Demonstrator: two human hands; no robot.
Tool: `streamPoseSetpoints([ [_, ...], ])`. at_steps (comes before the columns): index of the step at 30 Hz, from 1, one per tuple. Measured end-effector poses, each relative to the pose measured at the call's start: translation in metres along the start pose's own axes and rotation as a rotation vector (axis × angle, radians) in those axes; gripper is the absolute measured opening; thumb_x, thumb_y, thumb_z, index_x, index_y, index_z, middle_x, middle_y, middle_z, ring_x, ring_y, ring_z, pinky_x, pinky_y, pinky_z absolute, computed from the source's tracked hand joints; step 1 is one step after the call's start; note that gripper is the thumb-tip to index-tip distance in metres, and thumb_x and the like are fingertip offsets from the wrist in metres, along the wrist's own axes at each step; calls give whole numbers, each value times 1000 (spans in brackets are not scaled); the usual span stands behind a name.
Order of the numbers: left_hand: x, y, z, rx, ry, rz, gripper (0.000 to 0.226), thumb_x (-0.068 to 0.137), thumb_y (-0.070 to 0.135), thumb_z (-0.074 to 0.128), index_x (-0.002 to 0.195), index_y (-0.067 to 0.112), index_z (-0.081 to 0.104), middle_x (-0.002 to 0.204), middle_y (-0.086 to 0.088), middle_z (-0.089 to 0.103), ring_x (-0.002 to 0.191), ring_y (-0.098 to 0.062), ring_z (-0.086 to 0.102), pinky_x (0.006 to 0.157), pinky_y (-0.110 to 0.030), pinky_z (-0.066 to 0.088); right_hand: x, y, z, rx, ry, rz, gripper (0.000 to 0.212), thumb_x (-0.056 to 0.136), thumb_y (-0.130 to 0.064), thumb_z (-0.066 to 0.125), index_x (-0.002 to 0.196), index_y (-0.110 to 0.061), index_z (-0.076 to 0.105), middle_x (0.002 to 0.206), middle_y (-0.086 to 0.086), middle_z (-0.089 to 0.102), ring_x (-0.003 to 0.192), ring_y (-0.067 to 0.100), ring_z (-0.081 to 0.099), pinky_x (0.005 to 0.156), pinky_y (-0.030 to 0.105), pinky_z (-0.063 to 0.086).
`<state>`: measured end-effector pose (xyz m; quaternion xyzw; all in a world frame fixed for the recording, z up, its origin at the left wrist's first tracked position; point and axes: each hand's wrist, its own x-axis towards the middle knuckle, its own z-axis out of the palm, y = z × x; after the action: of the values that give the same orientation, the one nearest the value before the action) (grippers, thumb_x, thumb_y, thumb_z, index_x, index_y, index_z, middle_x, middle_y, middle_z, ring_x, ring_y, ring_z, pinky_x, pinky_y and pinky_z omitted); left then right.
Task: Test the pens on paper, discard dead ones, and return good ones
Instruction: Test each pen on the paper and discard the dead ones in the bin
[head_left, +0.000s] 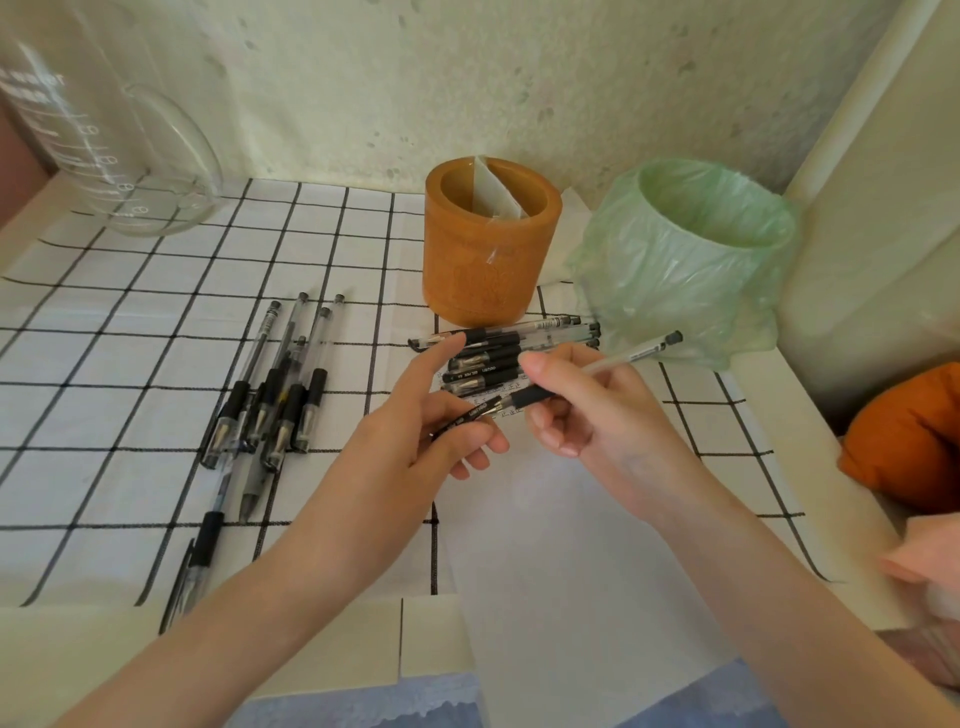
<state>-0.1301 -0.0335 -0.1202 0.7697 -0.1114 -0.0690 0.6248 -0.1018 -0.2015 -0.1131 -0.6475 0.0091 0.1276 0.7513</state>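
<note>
My right hand (576, 400) grips a clear pen (618, 361) by its black grip, its end pointing toward the bin. My left hand (431, 415) pinches the pen's black cap (465, 418) at the tip, index finger stretched out. Beneath both hands lies white paper (566, 545). Several capped pens (498, 358) lie in a row just beyond my hands. Another heap of pens (275, 395) lies to the left on the checked cloth. An orange pen holder (491, 260) stands behind, and a bin lined with a green bag (685, 260) is at its right.
A large glass measuring jug (104, 130) stands at the back left. A single pen (195, 566) lies near the front left edge. An orange cushion (914, 441) sits at the right. The wall closes off the back.
</note>
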Motion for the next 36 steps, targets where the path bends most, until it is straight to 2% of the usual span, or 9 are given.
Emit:
streamPoseSetpoints([
  [5, -2, 0, 0, 68, -7, -14, 45, 88, 15, 56, 127, 33, 41, 83, 8, 70, 69, -11, 64, 67, -19, 52, -2, 1, 3, -94, -76, -11, 19, 73, -29, 69, 62, -18, 58, 50, 2, 54, 39, 10, 42, 37, 16, 29],
  [8, -3, 0, -3, 149, 30, -58, 8, 87, 24, 57, 93, 23, 62, 74, 8, 69, 53, -10, 62, 53, -23, 52, -3, 1, 2, -45, -93, -26, 21, 67, -26, 69, 76, -8, 62, 50, -1, 55, 41, 9, 45, 38, 15, 31],
  [11, -4, -3, -4, 247, 49, -62, 26, 86, 39, 51, 71, 20, 60, 54, 8, 59, 40, -6, 47, 43, -13, 37, -4, 3, 2, -4, -98, -44, 22, 69, -20, 68, 83, -4, 65, 55, 1, 60, 46, 11, 51, 42, 17, 38],
  [14, -4, -6, -2, 362, 76, -39, 32, 83, 50, 44, 66, 24, 53, 46, 12, 47, 44, -9, 43, 46, -17, 33, -5, 8, 4, -13, -77, -64, 19, 72, -19, 67, 84, -4, 65, 56, 2, 61, 46, 12, 52, 43, 18, 39],
  [23, -8, -7, -1, 427, 45, -141, 32, 90, 39, 44, 62, 25, 49, 46, 7, 46, 48, -8, 44, 51, -22, 35, -6, 17, 9, -42, -100, -42, 16, 74, -19, 66, 82, -6, 64, 55, 3, 60, 45, 13, 52, 42, 19, 40],
  [27, -3, -1, -4, 526, 13, -139, 34, 88, 49, 35, 68, 26, 52, 52, 7, 49, 51, -9, 49, 55, -26, 39, -1, 21, 15, -59, -46, -29, 28, 79, -28, 62, 83, -1, 60, 63, 8, 66, 51, 17, 58, 46, 23, 45],
  [31, -1, 3, -13, 829, 85, -88, 51, 79, 66, 17, 88, 29, 52, 66, 8, 59, 58, -9, 56, 58, -28, 48, 8, 16, 11, -26, 60, 0, 31, 89, -30, 56, 81, 0, 62, 69, 11, 70, 57, 18, 65, 50, 24, 50],
  [33, -1, -2, -23, 1013, 209, 7, 48, 86, 57, 26, 94, 22, 58, 73, 8, 59, 59, -12, 56, 51, -26, 47, 12, 11, 4, 8, 123, 33, 35, 94, -31, 52, 82, 0, 64, 71, 13, 71, 60, 18, 67, 52, 24, 53],
  [36, 0, -17, -41, 1174, 314, 60, 23, 86, 30, 55, 87, 8, 63, 78, -6, 59, 60, -21, 55, 47, -26, 37, 16, 5, -1, 16, 129, 111, 48, 98, -40, 42, 94, 4, 62, 81, 19, 73, 71, 24, 72, 59, 27, 58],
])
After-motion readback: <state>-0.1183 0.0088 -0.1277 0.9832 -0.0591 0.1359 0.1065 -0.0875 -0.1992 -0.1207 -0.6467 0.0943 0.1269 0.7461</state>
